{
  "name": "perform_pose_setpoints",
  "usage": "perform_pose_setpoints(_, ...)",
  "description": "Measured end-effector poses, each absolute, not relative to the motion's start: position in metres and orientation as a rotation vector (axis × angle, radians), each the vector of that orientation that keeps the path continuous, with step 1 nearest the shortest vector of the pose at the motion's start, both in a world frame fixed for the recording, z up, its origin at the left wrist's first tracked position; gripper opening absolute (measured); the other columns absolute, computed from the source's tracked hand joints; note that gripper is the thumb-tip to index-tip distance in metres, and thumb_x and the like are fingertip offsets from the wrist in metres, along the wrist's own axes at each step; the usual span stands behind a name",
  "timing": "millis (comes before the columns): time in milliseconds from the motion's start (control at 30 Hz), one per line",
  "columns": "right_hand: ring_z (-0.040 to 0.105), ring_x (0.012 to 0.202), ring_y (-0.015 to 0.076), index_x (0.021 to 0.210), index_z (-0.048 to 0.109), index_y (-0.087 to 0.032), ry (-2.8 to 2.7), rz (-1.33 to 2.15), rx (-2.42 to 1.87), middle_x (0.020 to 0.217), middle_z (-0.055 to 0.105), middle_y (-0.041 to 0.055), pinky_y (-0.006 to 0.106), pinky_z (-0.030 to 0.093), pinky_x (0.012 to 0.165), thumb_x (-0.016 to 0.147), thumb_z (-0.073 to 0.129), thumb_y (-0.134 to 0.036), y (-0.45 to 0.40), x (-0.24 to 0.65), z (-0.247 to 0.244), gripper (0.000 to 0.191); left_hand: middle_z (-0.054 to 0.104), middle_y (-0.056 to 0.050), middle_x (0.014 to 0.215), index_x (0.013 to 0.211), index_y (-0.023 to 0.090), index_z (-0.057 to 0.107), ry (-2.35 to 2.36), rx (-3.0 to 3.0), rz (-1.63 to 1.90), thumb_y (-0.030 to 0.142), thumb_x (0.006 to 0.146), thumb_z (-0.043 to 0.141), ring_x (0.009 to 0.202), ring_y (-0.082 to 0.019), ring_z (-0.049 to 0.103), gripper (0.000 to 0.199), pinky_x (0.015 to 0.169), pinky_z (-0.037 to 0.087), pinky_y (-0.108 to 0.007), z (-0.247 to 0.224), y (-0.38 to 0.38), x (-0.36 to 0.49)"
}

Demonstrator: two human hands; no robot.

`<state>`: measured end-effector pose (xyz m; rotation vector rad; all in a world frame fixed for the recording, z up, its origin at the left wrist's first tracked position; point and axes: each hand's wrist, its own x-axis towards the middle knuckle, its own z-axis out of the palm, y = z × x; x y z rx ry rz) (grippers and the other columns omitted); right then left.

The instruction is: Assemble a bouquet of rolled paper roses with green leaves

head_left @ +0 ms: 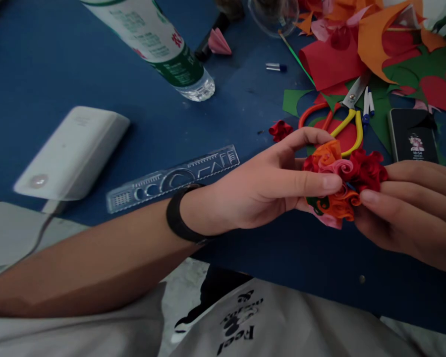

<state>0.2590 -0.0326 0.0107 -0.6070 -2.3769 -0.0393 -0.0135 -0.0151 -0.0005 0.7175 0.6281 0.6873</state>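
Holding a bunch of paper flowers [340,181] between them just above the near edge of the blue table [96,64], the left hand [267,186] pinches it from the left with thumb over and fingers under, while the right hand [412,213] closes on it from the right, fingertips touching the dark red blooms. Both hands lie equally close, the bunch spanning the gap between them. Farther back lie a clear ruler [174,177], scissors [342,119], a phone [412,135], a water bottle [159,44] and cut paper [379,44].
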Motion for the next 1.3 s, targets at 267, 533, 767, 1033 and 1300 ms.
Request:
perform_pose_setpoints(267, 0.092, 0.101, 0.0244, 0.145, 0.071, -0.023, -2.476, -0.097, -0.486, 0.116, 0.094, 0.0044, 0.044, 0.084, 0.094, 0.122, 0.075, -0.026, -0.028, 0.267, 0.008, 0.023, 0.079, 0.006, 0.100, 0.118, 0.027, 0.060, 0.625, 0.754, 0.685, 0.023, 0.087, 0.108, 0.076, -0.010, 0.082, 0.058, 0.069, 0.071, -0.019, -0.002, -0.014, -0.014)
perform_pose_setpoints(533, 0.087, 0.130, 0.0229, 0.140, 0.073, -0.024, -2.405, -0.002, -0.618, 0.136, 0.085, 0.0102, 0.039, 0.078, 0.112, 0.121, 0.073, -0.017, -0.034, 0.258, 0.012, 0.021, 0.081, 0.005, 0.101, 0.115, 0.027, 0.059, 0.640, 0.832, 0.728, 0.025, 0.088, 0.108, 0.083, -0.012, 0.083, 0.057, 0.074, 0.072, -0.020, 0.001, -0.014, -0.013)
perform_pose_setpoints(767, 0.090, 0.115, 0.0284, 0.131, 0.075, -0.032, -2.317, -0.009, -0.779, 0.133, 0.088, 0.0051, 0.046, 0.079, 0.103, 0.114, 0.082, -0.019, -0.042, 0.253, 0.004, 0.023, 0.080, 0.006, 0.095, 0.120, 0.026, 0.067, 0.659, 0.862, 0.793, 0.022, 0.085, 0.109, 0.081, -0.010, 0.082, 0.055, 0.074, 0.070, -0.019, 0.003, -0.015, -0.008)
perform_pose_setpoints(1033, 0.090, 0.117, 0.0292, 0.140, 0.076, -0.033, -2.357, -0.038, -0.744, 0.139, 0.088, 0.0048, 0.049, 0.079, 0.103, 0.113, 0.084, -0.015, -0.037, 0.258, 0.002, 0.034, 0.082, 0.003, 0.101, 0.116, 0.025, 0.069, 0.706, 0.926, 0.835, 0.023, 0.082, 0.110, 0.093, -0.017, 0.087, 0.054, 0.087, 0.076, -0.029, -0.002, -0.016, -0.008)
perform_pose_setpoints(1300, 0.087, 0.117, 0.0227, 0.130, 0.075, -0.028, -2.266, -0.078, -0.703, 0.129, 0.089, 0.0031, 0.044, 0.073, 0.111, 0.113, 0.089, -0.017, -0.033, 0.257, -0.005, 0.024, 0.086, 0.000, 0.113, 0.134, 0.028, 0.068, 0.777, 0.938, 0.882, 0.021, 0.079, 0.111, 0.107, -0.023, 0.091, 0.070, 0.091, 0.077, -0.029, 0.001, -0.016, -0.010)
